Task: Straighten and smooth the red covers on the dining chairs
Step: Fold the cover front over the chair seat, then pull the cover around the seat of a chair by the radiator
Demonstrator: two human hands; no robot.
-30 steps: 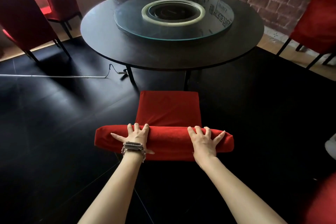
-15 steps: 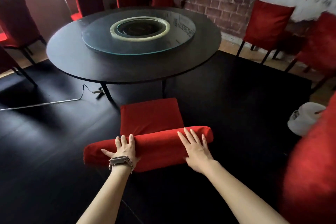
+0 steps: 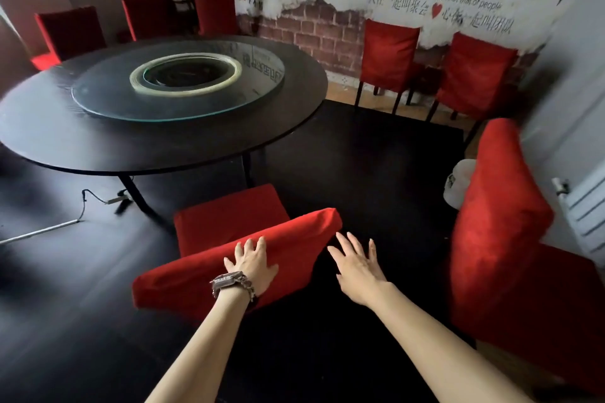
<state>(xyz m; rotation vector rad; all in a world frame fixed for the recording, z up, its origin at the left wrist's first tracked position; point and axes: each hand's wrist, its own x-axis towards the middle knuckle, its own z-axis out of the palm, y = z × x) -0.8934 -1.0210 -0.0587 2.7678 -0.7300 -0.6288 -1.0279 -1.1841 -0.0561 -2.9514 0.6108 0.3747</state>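
Note:
A dining chair with a red cover (image 3: 183,281) stands right below me, its seat (image 3: 226,216) pointing toward the round table. My left hand (image 3: 253,265), with a watch at the wrist, rests flat on the top of the covered backrest, fingers straight. My right hand (image 3: 357,267) hovers open beside the backrest's right end, off the fabric, fingers spread. A second red-covered chair (image 3: 501,239) stands close at my right.
A round black table (image 3: 163,141) with a glass turntable (image 3: 176,88) fills the left middle. Several red-covered chairs ring the room, two (image 3: 389,52) (image 3: 474,75) by the brick wall. A white radiator (image 3: 586,206) is at far right; a cable (image 3: 82,206) lies on the dark floor.
My view has swung to the right. My right hand has lifted off the right end of the backrest and now hangs beside it; my left hand stays on the cover.

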